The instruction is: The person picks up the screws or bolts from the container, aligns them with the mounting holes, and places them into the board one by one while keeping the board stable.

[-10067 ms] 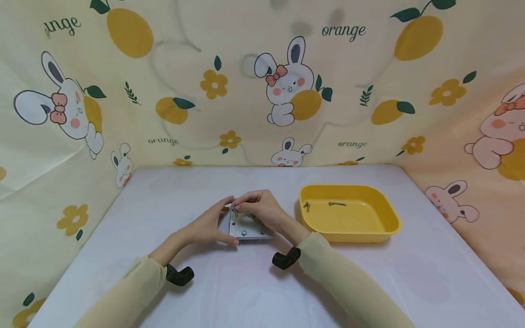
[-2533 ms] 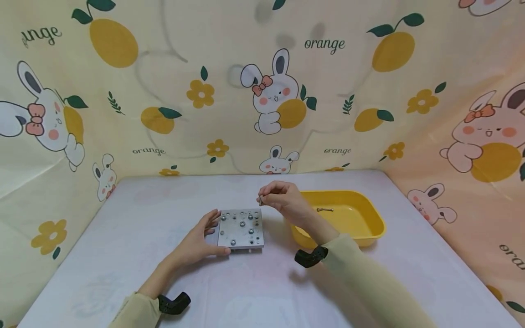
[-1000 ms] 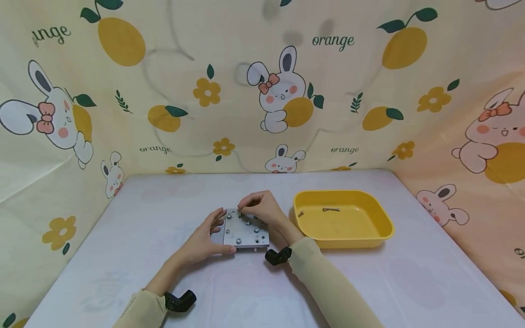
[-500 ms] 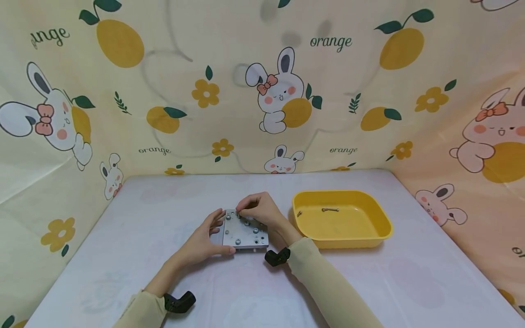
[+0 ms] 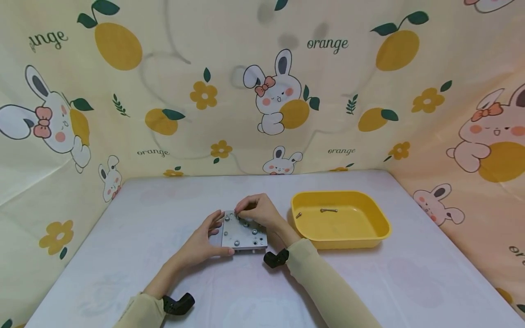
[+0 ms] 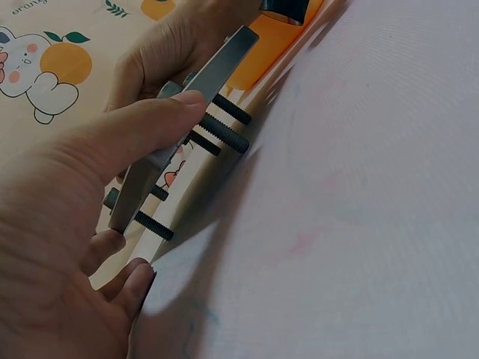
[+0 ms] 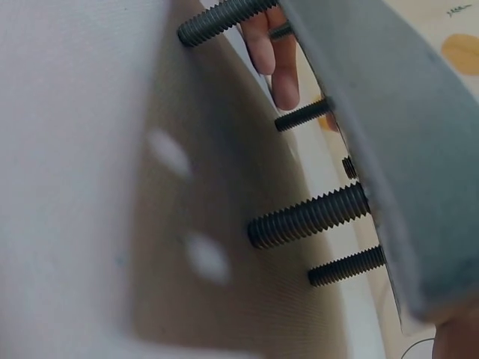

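A square silver metal plate (image 5: 242, 237) stands raised off the table, several bolts set in its holes. Below it the threaded shank of one bolt (image 6: 224, 133) sticks out in the left wrist view. My left hand (image 5: 201, 241) grips the plate at its left side, thumb on the front edge and fingers at the far left corner. With thumb and fingertips my right hand (image 5: 262, 212) pinches a small screw (image 5: 237, 216) at the plate's far edge, left of middle. The fingers mostly hide the screw. In the right wrist view, the plate (image 7: 404, 142) and its bolt shanks fill the right half.
Right of the plate stands a yellow tray (image 5: 340, 243). Inside lie a longer bolt (image 5: 329, 210) and a short screw (image 5: 298, 215) near the left wall. A white cloth (image 5: 229, 296) covers the table; a printed curtain (image 5: 246, 91) rises behind and at the sides.
About 2.5 s ago my right hand held the screw past the plate's far right corner; it moved left to the far edge, then stayed there. My left hand kept its grip.
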{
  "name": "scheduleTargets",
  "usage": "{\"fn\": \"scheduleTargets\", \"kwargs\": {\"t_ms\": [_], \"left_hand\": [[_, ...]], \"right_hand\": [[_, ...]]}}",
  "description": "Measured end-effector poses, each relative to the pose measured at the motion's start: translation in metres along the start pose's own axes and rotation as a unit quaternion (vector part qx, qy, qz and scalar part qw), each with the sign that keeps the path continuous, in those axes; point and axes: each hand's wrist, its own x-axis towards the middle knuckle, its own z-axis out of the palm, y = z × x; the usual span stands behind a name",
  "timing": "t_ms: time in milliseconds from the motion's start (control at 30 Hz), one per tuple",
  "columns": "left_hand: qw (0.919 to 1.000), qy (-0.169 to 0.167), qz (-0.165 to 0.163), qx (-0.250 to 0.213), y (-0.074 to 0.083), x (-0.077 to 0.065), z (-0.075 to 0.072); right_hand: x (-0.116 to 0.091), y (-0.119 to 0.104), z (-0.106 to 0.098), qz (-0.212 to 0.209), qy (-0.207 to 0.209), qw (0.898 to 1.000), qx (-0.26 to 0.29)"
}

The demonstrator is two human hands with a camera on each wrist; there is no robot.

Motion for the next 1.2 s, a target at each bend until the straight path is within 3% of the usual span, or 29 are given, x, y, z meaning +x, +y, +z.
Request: {"fn": "scheduleTargets", "kwargs": {"t_ms": [567, 1200], "left_hand": [[0.9999, 0.001, 0.013, 0.000, -0.0023, 0.0006, 0.0002], [1.0000, -0.001, -0.004, -0.001, -0.0003, -0.0013, -0.0001]], "right_hand": [[-0.0005, 0.0047, 0.0020, -0.016, 0.021, 1.000, 0.001], [-0.0069, 0.0006, 0.0057, -0.017, 0.048, 0.999, -0.009]]}}
